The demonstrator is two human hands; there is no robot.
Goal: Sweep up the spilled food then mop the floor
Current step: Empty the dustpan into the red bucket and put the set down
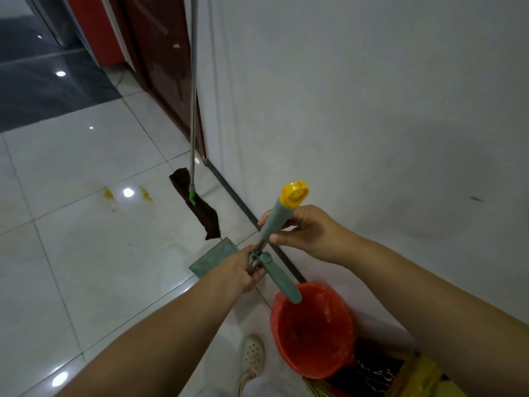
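Note:
My right hand (303,233) grips the grey-green handle (279,217) of a long-handled tool with a yellow cap (294,193). My left hand (243,270) holds the metal shaft lower down, at the joint with a second grey-green handle (282,279) that points over the red bin. The tool's flat grey-green head (213,260) rests on the white tiled floor. Yellow-brown food stains (146,193) lie on the tiles to the left. A flat mop (196,207) with a dark brown cloth leans against the wall, its metal pole (193,96) upright.
A red-lined bin (312,330) stands by the wall at my right. A broom with yellow parts (412,373) lies at the lower right. My shoe (252,356) is beside the bin. The white wall runs along the right; a dark red door (160,53) is further back.

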